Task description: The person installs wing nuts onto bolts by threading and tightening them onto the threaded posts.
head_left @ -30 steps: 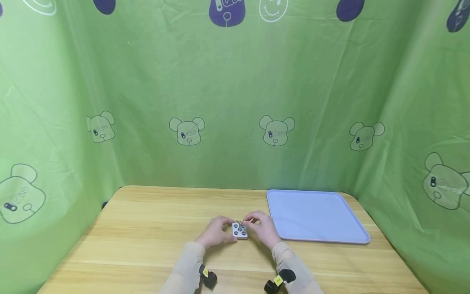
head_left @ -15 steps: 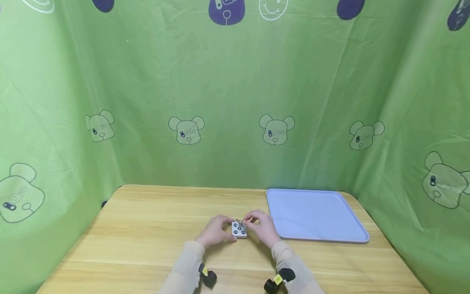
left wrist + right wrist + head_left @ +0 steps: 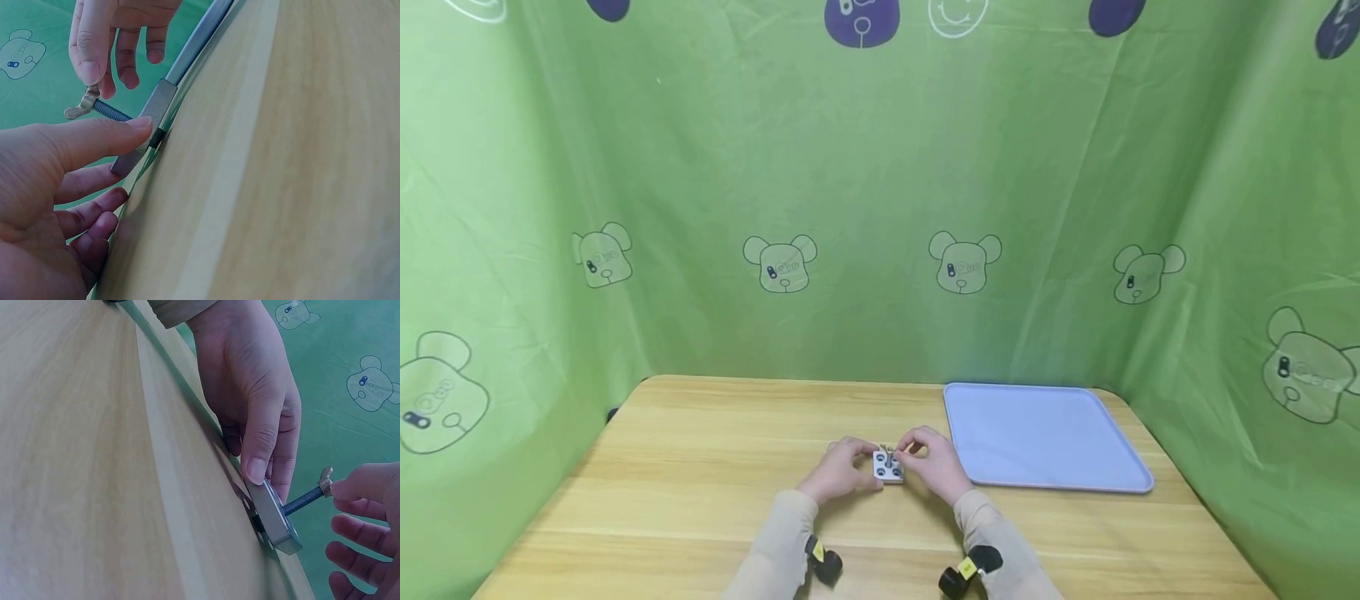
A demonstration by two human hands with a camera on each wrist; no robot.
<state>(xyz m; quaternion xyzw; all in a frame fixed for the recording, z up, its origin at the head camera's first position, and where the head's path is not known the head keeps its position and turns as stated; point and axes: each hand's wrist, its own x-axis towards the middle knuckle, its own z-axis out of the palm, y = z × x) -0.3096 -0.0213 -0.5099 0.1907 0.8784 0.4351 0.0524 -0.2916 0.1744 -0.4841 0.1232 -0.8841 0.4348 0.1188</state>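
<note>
My left hand grips the edges of a small square metal block with several dark-ringed holes, thumb on the near side and fingers on the far side. A threaded bolt stands up from the block's middle. At the bolt's top end sits a brass wing nut, well above the block's face. My right hand pinches the wing nut between thumb and index finger; its other fingers are loosely curled in the right wrist view. A short dark piece shows under the block, close over the table.
A light purple tray lies on the wooden table to the right, close beside the right hand. Green printed curtains surround the table at the back and sides. Both wrists carry small black cameras.
The wing nut's wings show at a different angle, turned on the bolt under my right fingertips. The left hand keeps its grip on the block. The whole view shifts slightly.
</note>
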